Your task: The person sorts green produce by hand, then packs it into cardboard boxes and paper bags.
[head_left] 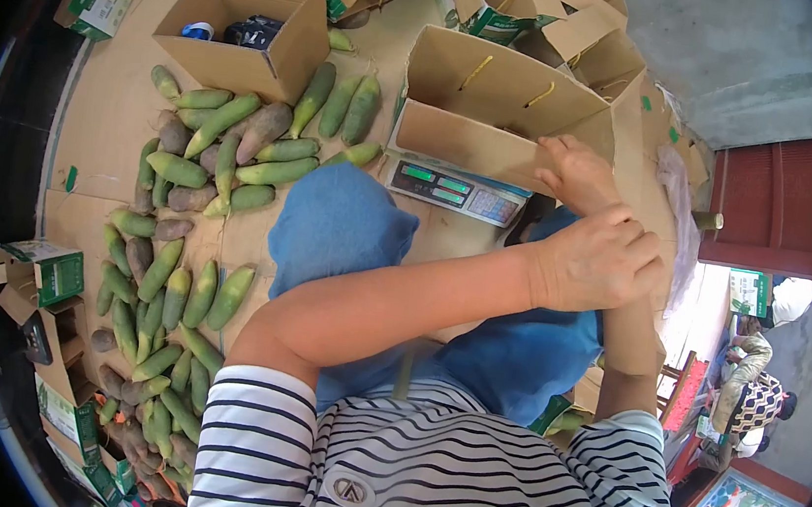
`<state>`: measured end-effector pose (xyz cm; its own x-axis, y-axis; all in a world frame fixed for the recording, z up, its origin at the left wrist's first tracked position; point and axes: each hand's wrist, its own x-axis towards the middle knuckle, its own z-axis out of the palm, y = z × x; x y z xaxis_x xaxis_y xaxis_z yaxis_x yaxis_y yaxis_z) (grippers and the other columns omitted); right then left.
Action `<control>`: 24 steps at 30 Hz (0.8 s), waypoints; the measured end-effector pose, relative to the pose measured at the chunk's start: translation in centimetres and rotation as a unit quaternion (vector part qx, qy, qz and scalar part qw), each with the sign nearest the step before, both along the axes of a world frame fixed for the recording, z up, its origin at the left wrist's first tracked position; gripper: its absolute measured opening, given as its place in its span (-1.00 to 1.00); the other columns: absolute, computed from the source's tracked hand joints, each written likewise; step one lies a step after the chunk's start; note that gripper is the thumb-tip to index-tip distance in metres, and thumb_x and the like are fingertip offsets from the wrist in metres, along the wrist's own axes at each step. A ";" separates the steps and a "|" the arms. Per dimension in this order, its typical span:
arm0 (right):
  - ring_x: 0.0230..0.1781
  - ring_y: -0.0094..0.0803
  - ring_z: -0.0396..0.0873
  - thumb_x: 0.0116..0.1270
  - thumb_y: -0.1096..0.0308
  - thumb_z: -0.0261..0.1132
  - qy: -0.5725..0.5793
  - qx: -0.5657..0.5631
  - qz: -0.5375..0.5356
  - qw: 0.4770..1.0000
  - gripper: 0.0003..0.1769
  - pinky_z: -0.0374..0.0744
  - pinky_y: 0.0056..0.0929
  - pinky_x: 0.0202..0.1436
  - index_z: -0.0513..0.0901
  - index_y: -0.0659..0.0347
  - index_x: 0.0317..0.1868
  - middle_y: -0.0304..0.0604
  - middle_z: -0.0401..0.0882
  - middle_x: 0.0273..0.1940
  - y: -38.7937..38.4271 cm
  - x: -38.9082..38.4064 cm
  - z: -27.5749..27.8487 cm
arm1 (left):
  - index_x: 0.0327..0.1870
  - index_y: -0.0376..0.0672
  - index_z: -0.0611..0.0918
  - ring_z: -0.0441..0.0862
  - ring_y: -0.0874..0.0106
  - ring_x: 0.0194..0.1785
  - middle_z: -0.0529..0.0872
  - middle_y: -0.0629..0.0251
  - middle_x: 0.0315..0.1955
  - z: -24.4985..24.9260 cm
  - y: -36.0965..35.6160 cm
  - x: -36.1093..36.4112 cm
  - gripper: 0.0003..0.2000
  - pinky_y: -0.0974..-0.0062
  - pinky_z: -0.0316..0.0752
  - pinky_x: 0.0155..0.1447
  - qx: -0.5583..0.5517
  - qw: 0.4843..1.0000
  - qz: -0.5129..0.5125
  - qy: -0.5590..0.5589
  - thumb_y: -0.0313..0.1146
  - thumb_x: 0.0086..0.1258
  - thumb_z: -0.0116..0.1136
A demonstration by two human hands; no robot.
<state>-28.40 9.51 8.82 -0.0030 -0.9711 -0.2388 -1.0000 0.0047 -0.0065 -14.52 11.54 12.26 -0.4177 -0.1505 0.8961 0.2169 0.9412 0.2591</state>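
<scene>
My left hand (pixel 608 257) reaches across my body and rests on my right wrist, its fingers curled closed; whatever may be inside them is hidden. Beyond it, my right hand (pixel 577 176) has its fingers and thumb closed at the near wall of an open cardboard box (pixel 472 142). Yellow cord handles hang on the box's far inner wall. The box sits on a digital scale (pixel 452 191) with lit green displays, and its inside is mostly hidden by the near wall.
Many green and purplish radishes (pixel 177 170) lie on cardboard sheeting at the left. A smaller open box (pixel 241 38) holds dark and blue items. More boxes (pixel 492 0) stand at the back and along the left edge (pixel 57 276). Another person (pixel 756 404) is at the far right.
</scene>
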 end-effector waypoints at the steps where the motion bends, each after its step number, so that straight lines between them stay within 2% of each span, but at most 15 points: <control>1: 0.05 -0.10 0.47 0.19 0.16 0.31 -0.001 -0.045 0.006 0.999 -0.45 0.47 -0.19 0.06 0.43 0.16 0.17 -0.02 0.50 0.01 0.1 -0.5 -1.3 | -0.46 -0.17 0.49 0.52 0.41 -0.37 0.47 0.32 -0.47 0.1 0.1 -0.1 -0.87 0.46 0.41 -0.14 -0.008 1.000 -0.003 0.004 -0.35 -0.03 0.07; 3: 0.06 -0.10 0.47 0.18 0.16 0.33 -0.012 -0.130 0.025 0.991 -0.41 0.46 -0.20 0.07 0.40 0.17 0.19 -0.01 0.49 0.02 -0.2 -0.9 -3.8 | -0.47 -0.17 0.49 0.51 0.41 -0.38 0.46 0.33 -0.48 0.2 0.6 -0.2 -0.87 0.46 0.40 -0.15 -0.021 1.000 -0.001 0.007 -0.34 -0.03 0.07; 6: 0.07 -0.08 0.46 0.17 0.16 0.34 -0.024 -0.087 0.008 0.996 -0.37 0.45 -0.20 0.09 0.36 0.19 0.22 0.01 0.49 0.03 -0.8 -0.9 -5.3 | -0.45 -0.18 0.51 0.50 0.39 -0.38 0.48 0.31 -0.44 1.0 1.2 -0.8 -0.84 0.46 0.40 -0.18 -0.030 0.998 0.033 0.044 -0.31 -0.04 0.08; 9: 0.00 -0.06 0.49 0.16 0.16 0.34 -0.039 -0.127 0.005 0.991 -0.36 0.46 -0.19 0.08 0.36 0.19 0.22 0.02 0.52 -0.02 -0.8 -1.3 -7.0 | -0.44 -0.18 0.53 0.48 0.38 -0.39 0.50 0.28 -0.42 4.0 1.4 -0.3 -0.83 0.42 0.40 -0.18 0.000 0.994 0.068 0.091 -0.32 -0.05 0.09; 12: -0.03 -0.05 0.51 0.18 0.17 0.33 -0.045 -0.111 -0.007 0.993 -0.39 0.46 -0.17 0.06 0.36 0.19 0.20 0.02 0.55 -0.06 -0.8 -1.7 -7.4 | -0.41 -0.18 0.56 0.52 0.36 -0.32 0.56 0.26 -0.33 6.7 1.4 2.5 -0.82 0.37 0.44 -0.11 0.070 0.987 0.083 0.115 -0.35 -0.07 0.15; 15: -0.01 -0.04 0.52 0.21 0.19 0.30 -0.071 -0.065 -0.019 0.995 -0.44 0.47 -0.18 0.04 0.37 0.18 0.18 0.03 0.56 -0.04 -1.4 -1.6 -7.0 | -0.41 -0.17 0.58 0.57 0.33 -0.20 0.61 0.25 -0.26 4.6 0.5 8.9 -0.84 0.32 0.46 -0.01 0.123 0.989 0.072 0.051 -0.39 -0.07 0.19; 16: -0.07 -0.11 0.54 0.20 0.19 0.30 -0.068 -0.062 -0.027 0.995 -0.49 0.48 -0.20 -0.01 0.42 0.22 0.11 -0.03 0.59 -0.13 -1.4 -0.8 -6.2 | -0.37 -0.16 0.60 0.58 0.28 -0.12 0.64 0.23 -0.21 1.8 0.6 10.9 -0.82 0.27 0.45 0.04 0.136 0.981 0.125 0.058 -0.40 -0.05 0.22; 17: -0.07 -0.11 0.55 0.20 0.20 0.30 -0.060 -0.084 -0.013 0.995 -0.49 0.48 -0.20 -0.02 0.42 0.21 0.11 -0.03 0.59 -0.13 -1.4 -0.7 -6.4 | -0.31 -0.17 0.60 0.59 0.24 -0.12 0.65 0.20 -0.24 0.5 0.2 14.5 -0.82 0.26 0.46 0.01 0.145 0.976 0.162 0.010 -0.45 0.03 0.22; 18: -0.07 -0.11 0.55 0.20 0.20 0.30 -0.051 -0.105 -0.001 0.993 -0.49 0.48 -0.21 -0.02 0.43 0.21 0.11 -0.02 0.59 -0.13 -1.3 -1.0 -6.9 | -0.23 -0.21 0.59 0.60 0.21 -0.14 0.65 0.15 -0.23 -3.2 0.0 17.2 -0.81 0.27 0.48 -0.01 0.192 0.958 0.211 -0.011 -0.51 0.09 0.19; 20: -0.09 -0.08 0.56 0.20 0.19 0.30 -0.043 -0.110 0.003 0.993 -0.50 0.50 -0.21 -0.04 0.43 0.19 0.11 0.01 0.59 -0.14 -1.1 -0.8 -6.8 | -0.19 -0.24 0.54 0.59 0.12 -0.16 0.63 0.08 -0.22 -9.1 -0.4 23.3 -0.81 0.32 0.48 -0.06 0.270 0.891 0.337 -0.143 -0.56 0.16 0.16; 21: -0.12 -0.06 0.57 0.21 0.19 0.29 -0.044 -0.091 -0.014 0.995 -0.50 0.50 -0.19 -0.05 0.43 0.19 0.12 0.02 0.60 -0.16 -1.2 -0.7 -6.5 | -0.17 -0.23 0.53 0.59 0.11 -0.15 0.61 0.09 -0.24 -12.9 0.2 27.0 -0.81 0.28 0.48 -0.07 0.313 0.826 0.386 -0.265 -0.51 0.18 0.17; 23: -0.15 -0.03 0.57 0.22 0.17 0.27 -0.055 -0.072 -0.018 0.996 -0.50 0.50 -0.17 -0.08 0.42 0.18 0.13 0.05 0.60 -0.19 -1.4 -1.3 -7.2 | -0.20 -0.21 0.51 0.58 0.10 -0.19 0.58 0.07 -0.29 -20.4 3.2 34.2 -0.79 0.14 0.46 -0.13 0.333 0.730 0.444 -0.398 -0.39 0.16 0.17; 24: -0.16 -0.02 0.58 0.24 0.16 0.26 -0.063 -0.077 -0.007 0.995 -0.50 0.50 -0.15 -0.08 0.42 0.17 0.13 0.07 0.61 -0.21 -1.4 -1.8 -7.7 | -0.17 -0.20 0.51 0.58 0.10 -0.16 0.58 0.06 -0.25 -23.5 5.6 37.3 -0.76 0.15 0.47 -0.12 0.375 0.650 0.460 -0.474 -0.34 0.17 0.17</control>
<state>-30.19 8.11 1.12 0.0036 -0.9963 -0.0864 -0.9910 0.0080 -0.1336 22.74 17.17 -11.23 -0.1520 -0.9740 -0.1679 -0.9405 0.0902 0.3276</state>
